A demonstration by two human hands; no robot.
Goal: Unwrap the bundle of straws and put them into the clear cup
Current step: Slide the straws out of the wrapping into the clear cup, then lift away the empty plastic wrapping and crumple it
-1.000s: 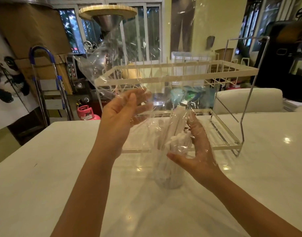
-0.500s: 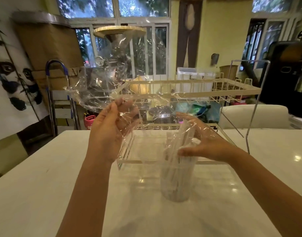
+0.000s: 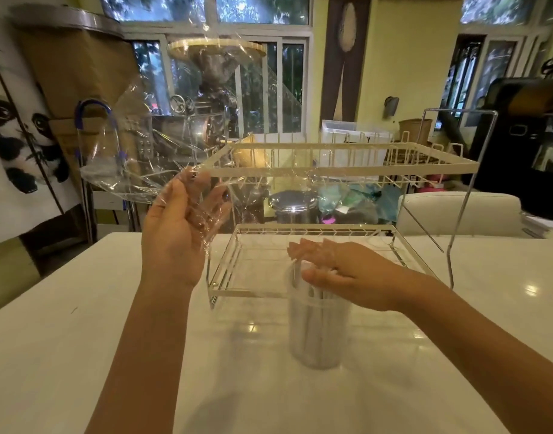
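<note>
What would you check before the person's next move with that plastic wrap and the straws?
1. Straws inside the clear cup: ok.
2. Cup upright on the white table: ok.
3. Plastic wrap off the straws, held up by the left hand: ok.
4. Right hand resting over the straw tops: ok.
5. All straws in, none lost: cannot tell.
6. Cup clear of the dish rack: ok.

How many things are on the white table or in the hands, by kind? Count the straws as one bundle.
Clear cup: 1
Straw bundle, inside the cup: 1
Clear plastic wrap, in the left hand: 1
Two-tier wire rack: 1
Total: 4
</note>
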